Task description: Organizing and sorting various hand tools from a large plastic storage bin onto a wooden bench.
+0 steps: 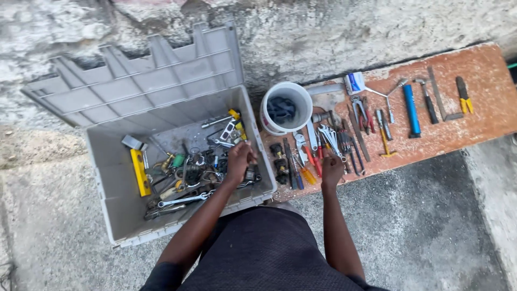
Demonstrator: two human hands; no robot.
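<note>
My left hand (239, 160) reaches into a grey plastic crate (102, 178) full of loose tools, its fingers closed around a small dark item I cannot make out. My right hand (332, 170) rests over the near end of a reddish wooden board (474, 116), fingers curled down among screwdrivers and pliers (312, 161) laid in a row; whether it grips one is not visible. Inside the crate lie a yellow level (140, 172), a wrench (183, 200) and several small metal parts.
A white bucket (287, 108) with blue cloth stands between crate and board. Along the board lie spanners, pliers, a blue tube (412, 110), a hammer (428, 97) and yellow-handled cutters (463, 96). The crate's lid (145, 70) leans open against a rough wall. Concrete floor lies around.
</note>
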